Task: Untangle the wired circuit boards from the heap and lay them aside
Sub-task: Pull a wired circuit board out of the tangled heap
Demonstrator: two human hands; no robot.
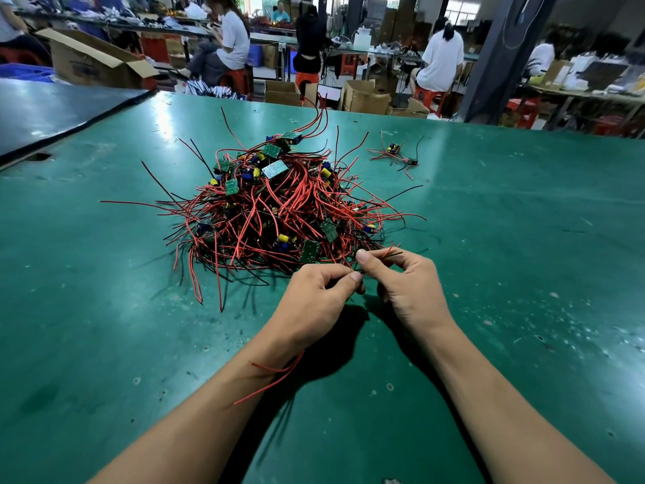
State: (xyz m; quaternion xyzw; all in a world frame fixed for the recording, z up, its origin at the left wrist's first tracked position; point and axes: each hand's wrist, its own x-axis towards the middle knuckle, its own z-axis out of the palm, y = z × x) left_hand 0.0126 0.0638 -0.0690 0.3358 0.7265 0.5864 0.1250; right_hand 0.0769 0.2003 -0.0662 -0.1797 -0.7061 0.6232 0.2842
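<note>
Left hand (316, 302), right hand (405, 288), each pinching wires (385, 253), heap (272, 204) just beyond (near edge at fingertips)

Tangled heap (275, 207) of red-wired green boards; few (396, 156) apart.

your left hand (314, 302) and right hand (408, 288) close together, thumbs nearly touching, fingers curled, each pinching wires (385, 252), left forearm (195, 413) and right forearm (506, 396) bare, reaching forward
</note>
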